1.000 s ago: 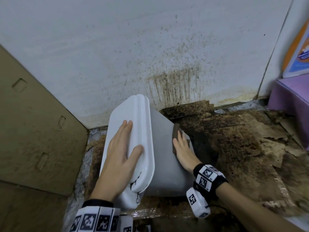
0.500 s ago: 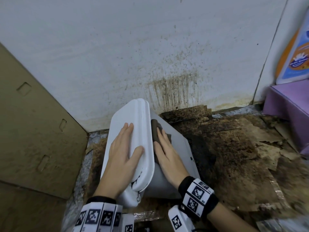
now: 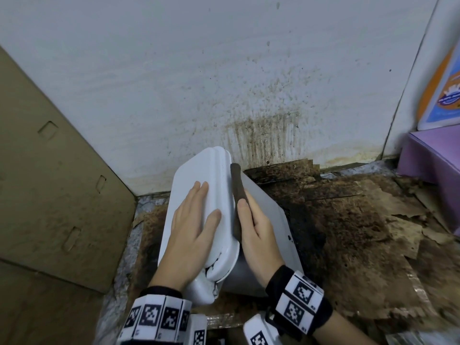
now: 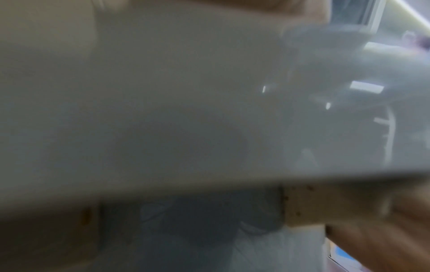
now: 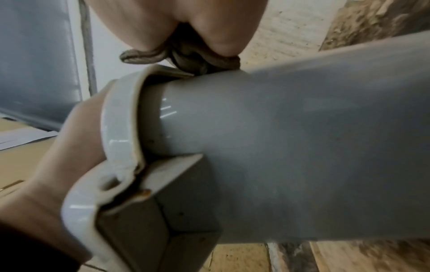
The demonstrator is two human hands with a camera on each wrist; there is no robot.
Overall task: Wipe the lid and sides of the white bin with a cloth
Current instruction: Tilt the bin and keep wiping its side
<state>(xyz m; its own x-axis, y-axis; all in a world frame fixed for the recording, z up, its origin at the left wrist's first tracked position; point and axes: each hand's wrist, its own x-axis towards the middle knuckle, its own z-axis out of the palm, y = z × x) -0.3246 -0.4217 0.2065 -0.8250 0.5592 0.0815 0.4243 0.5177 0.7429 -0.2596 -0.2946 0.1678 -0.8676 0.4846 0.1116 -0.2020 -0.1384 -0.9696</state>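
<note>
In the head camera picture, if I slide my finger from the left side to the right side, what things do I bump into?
Cardboard sheet → left hand flat on the bin lid → brown cloth → right hand → dirty torn cardboard → purple box.

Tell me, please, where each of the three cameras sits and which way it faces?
Head: worn on the head, looking forward and down at the tilted bin, its lid, the stained wall; both hands and wristbands show.
Left wrist: pressed close to the lid; blurred, with a hand at lower right.
Right wrist: looks along the bin's side; the right hand presses the cloth.
Shared: head and right wrist both show cloth, lid, bin.
</note>
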